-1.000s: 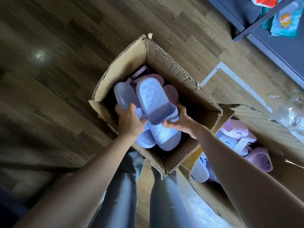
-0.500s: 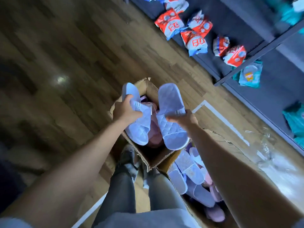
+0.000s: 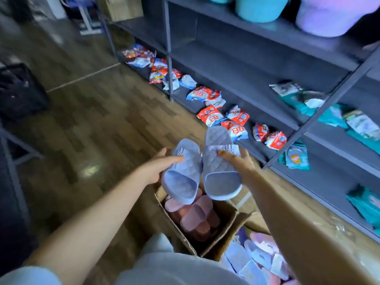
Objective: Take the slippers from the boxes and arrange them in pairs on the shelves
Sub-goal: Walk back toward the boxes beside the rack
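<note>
I hold two light blue quilted slippers side by side in the air above an open cardboard box (image 3: 224,241). My left hand (image 3: 158,167) grips the left slipper (image 3: 183,177) at its strap. My right hand (image 3: 238,161) grips the right slipper (image 3: 220,173) the same way. Both slippers point their open toes toward me. Pink slippers (image 3: 195,217) lie in the box below. A second box at the lower right holds more blue and pink slippers (image 3: 255,256). The dark grey shelves (image 3: 246,64) stand ahead on the right.
Red and white packets (image 3: 209,114) lie along the bottom shelf, teal packets (image 3: 329,114) on the shelf above. Teal and purple fluffy items (image 3: 333,15) sit on the top shelf. A dark crate (image 3: 18,89) stands at the left on the wooden floor.
Both hands have lifted the two blue slippers out of the box and up. My view has swung up from the box toward the shelves.
</note>
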